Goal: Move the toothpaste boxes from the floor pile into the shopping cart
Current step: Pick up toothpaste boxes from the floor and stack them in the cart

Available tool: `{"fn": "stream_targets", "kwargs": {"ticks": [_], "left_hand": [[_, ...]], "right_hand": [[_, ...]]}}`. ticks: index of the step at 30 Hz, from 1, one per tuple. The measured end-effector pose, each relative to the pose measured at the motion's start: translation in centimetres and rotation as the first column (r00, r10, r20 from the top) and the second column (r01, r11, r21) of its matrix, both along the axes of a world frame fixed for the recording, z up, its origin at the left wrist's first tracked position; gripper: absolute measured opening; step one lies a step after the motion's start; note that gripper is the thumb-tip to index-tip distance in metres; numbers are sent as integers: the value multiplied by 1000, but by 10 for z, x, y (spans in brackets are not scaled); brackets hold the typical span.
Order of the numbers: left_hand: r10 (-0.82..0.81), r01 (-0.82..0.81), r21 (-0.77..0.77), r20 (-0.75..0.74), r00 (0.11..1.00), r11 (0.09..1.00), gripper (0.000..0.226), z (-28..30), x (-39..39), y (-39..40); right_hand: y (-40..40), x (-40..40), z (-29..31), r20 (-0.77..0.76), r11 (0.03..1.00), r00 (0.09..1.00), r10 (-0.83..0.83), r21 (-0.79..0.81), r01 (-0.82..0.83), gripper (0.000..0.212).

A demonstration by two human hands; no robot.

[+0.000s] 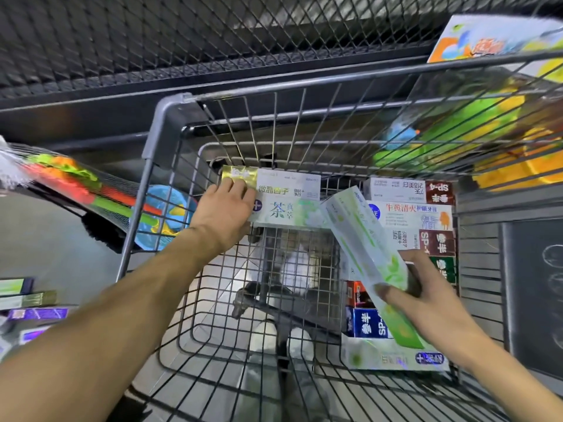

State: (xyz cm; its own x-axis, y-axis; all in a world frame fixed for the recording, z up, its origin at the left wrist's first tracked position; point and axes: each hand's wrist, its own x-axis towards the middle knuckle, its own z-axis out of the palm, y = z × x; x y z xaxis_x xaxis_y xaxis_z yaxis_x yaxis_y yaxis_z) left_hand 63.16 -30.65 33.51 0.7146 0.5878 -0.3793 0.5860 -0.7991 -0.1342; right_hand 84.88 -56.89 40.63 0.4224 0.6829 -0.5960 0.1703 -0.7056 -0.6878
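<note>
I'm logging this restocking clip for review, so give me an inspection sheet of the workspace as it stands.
Surface: wire shopping cart, basket partly filled; grey floor shows through the mesh.
Job's things: toothpaste boxes stacked along the cart's right side; more boxes on the floor at lower left.
Clutter: netted bag of plastic toys left of the cart; colourful toy packages beyond its far right.
Grippers: left hand grips white and green boxes at the cart's far end; right hand holds a tilted green box.
Cables: nothing seen.
Surroundings: dark mesh shelving above.
</note>
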Motion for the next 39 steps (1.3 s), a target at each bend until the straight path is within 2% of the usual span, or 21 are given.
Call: {"fn": "stream_targets", "kwargs": {"ticks": [4, 7, 9, 12, 14, 17, 19, 22, 25, 29, 34, 39], "left_hand": [[60, -60, 14, 2, 998, 998, 59, -2, -3, -7], [92, -92, 22, 7, 996, 995, 65, 7, -6, -8], [84, -84, 14, 34, 996, 996, 70, 26, -9, -13], [32, -31, -9, 132, 991, 999, 73, 69, -24, -37], [-2, -7, 41, 212, 977, 999, 72, 97, -41, -49], [114, -161, 152, 277, 954, 975, 71, 122, -73, -50], [217, -254, 93, 295, 930, 963, 77, 120, -92, -46], [276, -277, -50, 371, 887, 960, 80, 107, -104, -46], [258, -268, -29, 391, 884, 963, 80, 103, -105, -45], [258, -273, -14, 385, 886, 962, 83, 102, -107, -46], [258, -283, 2, 400, 879, 959, 81, 99, -107, -46], [265, -287, -8, 411, 872, 958, 78, 98, -106, -46]], "right_hand": [[0, -2, -1, 11, 1000, 1000, 5, -16, -5, 35], [1, -5, -2, 40, 999, 998, 45, -28, -44, 38], [5, -8, -3, 107, 993, 987, 116, -38, -113, 41], [11, -18, -8, 282, 967, 925, 254, -52, -250, 54], [16, -27, -12, 335, 942, 883, 328, -50, -331, 62], [29, -40, -16, 460, 862, 749, 477, -74, -502, 69], [41, -49, -22, 533, 792, 649, 542, -66, -607, 69], [67, -62, -35, 521, 642, 475, 709, -201, -740, 74], [95, -76, -49, 529, 563, 390, 754, -215, -798, 76], [118, -84, -72, 561, 615, 421, 713, -210, -760, 71], [121, -81, -95, 674, 662, 345, 653, -286, -693, 67], [122, -87, -99, 674, 664, 318, 667, -344, -664, 77]]}}
